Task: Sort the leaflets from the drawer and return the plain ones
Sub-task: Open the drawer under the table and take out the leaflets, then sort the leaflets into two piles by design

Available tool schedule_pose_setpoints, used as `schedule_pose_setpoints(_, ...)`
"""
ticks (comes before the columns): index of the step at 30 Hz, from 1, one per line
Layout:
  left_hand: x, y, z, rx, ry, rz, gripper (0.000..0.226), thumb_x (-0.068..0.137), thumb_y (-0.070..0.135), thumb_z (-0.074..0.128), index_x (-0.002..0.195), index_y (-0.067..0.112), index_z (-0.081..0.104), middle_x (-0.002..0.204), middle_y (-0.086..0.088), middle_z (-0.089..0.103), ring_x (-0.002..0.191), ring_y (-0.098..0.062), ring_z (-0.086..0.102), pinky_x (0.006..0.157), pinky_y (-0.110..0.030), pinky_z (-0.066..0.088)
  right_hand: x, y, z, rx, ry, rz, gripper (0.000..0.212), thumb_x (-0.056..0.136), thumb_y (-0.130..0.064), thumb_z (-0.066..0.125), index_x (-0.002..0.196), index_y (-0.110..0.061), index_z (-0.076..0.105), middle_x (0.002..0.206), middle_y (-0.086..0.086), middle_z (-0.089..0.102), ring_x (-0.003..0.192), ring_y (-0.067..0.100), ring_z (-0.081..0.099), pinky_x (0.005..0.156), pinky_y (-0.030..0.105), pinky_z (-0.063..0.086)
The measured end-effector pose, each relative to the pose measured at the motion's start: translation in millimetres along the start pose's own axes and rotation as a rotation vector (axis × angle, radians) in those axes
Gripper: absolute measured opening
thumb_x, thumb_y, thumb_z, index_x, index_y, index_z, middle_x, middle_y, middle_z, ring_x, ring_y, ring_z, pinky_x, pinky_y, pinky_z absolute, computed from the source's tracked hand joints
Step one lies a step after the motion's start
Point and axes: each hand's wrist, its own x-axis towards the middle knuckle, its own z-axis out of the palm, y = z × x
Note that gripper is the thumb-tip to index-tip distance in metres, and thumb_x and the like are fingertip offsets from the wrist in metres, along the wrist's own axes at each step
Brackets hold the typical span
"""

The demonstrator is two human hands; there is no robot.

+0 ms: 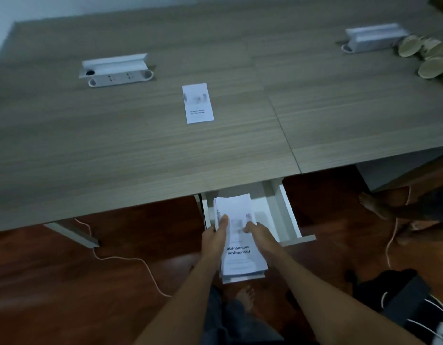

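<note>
A stack of white leaflets [237, 257] is held in front of the open white drawer [287, 215] under the table's front edge. The top leaflet shows printed text and small pictures. My left hand [215, 237] grips the stack's left side, thumb on top. On the right side my right hand [259, 235] pinches the top sheet. One printed leaflet [198, 103] lies alone in the middle of the wooden table [116, 150].
Two white power-socket boxes with raised lids stand on the table, one at the back left [116, 69] and one at the back right [372, 37]. Pale round dried leaves [429, 56] lie at the far right. Another person's bare foot [374, 205] and cables are on the floor at right.
</note>
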Motion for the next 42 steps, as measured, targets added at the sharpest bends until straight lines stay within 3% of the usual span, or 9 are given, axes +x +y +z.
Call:
schedule_pose_setpoints(7,-25,52,-13,-0.070,0.037,0.172,0.042,0.098,0.045,0.062,0.116,0.008,0.071,0.106,-0.015,0.079,0.098,-0.036,0.076,0.095,-0.056,0.059,-25,-48,16,0.000,0.003,-0.198,0.028,0.082,-0.044,0.045,0.087,-0.021,0.061,0.085,0.005,0.069,0.077,0.023,0.068,0.071,0.037,0.052)
schedule_pose_setpoints(13,-33,132,-15,-0.365,-0.162,0.152,0.079,0.096,0.073,0.036,0.132,0.009,0.067,0.128,-0.022,0.071,0.118,-0.043,0.068,0.108,-0.058,0.049,-35,-126,23,-0.005,0.060,-0.392,0.020,0.086,-0.040,0.045,0.078,-0.024,0.052,0.077,-0.005,0.057,0.069,0.012,0.053,0.065,0.030,0.041)
schedule_pose_setpoints(15,-38,158,-17,-0.410,-0.244,0.155,0.082,0.096,0.075,0.030,0.129,0.011,0.069,0.126,-0.022,0.072,0.115,-0.042,0.070,0.098,-0.054,0.057,-38,-153,23,-0.021,0.077,-0.440,0.020,0.087,-0.039,0.046,0.077,-0.024,0.053,0.076,-0.006,0.056,0.068,0.011,0.051,0.063,0.030,0.039)
schedule_pose_setpoints(17,-39,178,-20,-0.425,-0.332,0.147,0.082,0.096,0.076,0.026,0.116,0.013,0.075,0.110,-0.019,0.079,0.094,-0.037,0.078,0.073,-0.044,0.065,-38,-175,23,-0.042,0.071,-0.467,0.020,0.088,-0.038,0.046,0.077,-0.024,0.054,0.077,-0.006,0.057,0.069,0.012,0.051,0.064,0.031,0.040)
schedule_pose_setpoints(22,-43,219,-27,-0.342,-0.361,0.223,0.080,0.097,0.075,0.024,0.122,0.017,0.072,0.113,-0.016,0.079,0.094,-0.033,0.079,0.070,-0.041,0.064,-40,-217,21,-0.076,0.014,-0.570,0.027,0.088,-0.040,0.049,0.101,-0.021,0.063,0.103,-0.001,0.071,0.093,0.020,0.067,0.083,0.038,0.053)
schedule_pose_setpoints(26,-45,242,-28,-0.306,-0.314,0.274,0.075,0.099,0.071,0.030,0.132,0.015,0.068,0.120,-0.018,0.076,0.102,-0.036,0.076,0.079,-0.045,0.063,-43,-237,18,-0.111,0.005,-0.687,0.041,0.095,-0.040,0.053,0.135,-0.034,0.050,0.121,-0.015,0.063,0.110,0.013,0.064,0.097,0.039,0.051)
schedule_pose_setpoints(30,-43,248,-29,-0.312,-0.306,0.276,0.069,0.101,0.066,0.036,0.133,0.014,0.067,0.123,-0.019,0.075,0.113,-0.039,0.072,0.095,-0.050,0.059,-45,-249,16,-0.157,0.010,-0.705,0.037,0.095,-0.041,0.053,0.132,-0.038,0.048,0.118,-0.015,0.064,0.109,0.013,0.065,0.093,0.037,0.052)
schedule_pose_setpoints(39,-42,252,-27,-0.339,-0.349,0.248,0.065,0.101,0.066,0.036,0.126,0.017,0.072,0.120,-0.017,0.077,0.099,-0.035,0.078,0.075,-0.044,0.064,-44,-257,15,-0.189,-0.012,-0.681,0.041,0.097,-0.038,0.052,0.136,-0.032,0.040,0.121,-0.004,0.064,0.106,0.018,0.065,0.083,0.035,0.052)
schedule_pose_setpoints(42,-40,255,-30,-0.372,-0.359,0.232,0.056,0.100,0.053,0.038,0.108,0.014,0.078,0.102,-0.017,0.081,0.082,-0.034,0.080,0.067,-0.041,0.064,-43,-257,15,-0.194,-0.004,-0.684,0.041,0.097,-0.038,0.052,0.136,-0.033,0.040,0.121,-0.004,0.064,0.107,0.019,0.065,0.082,0.035,0.050)
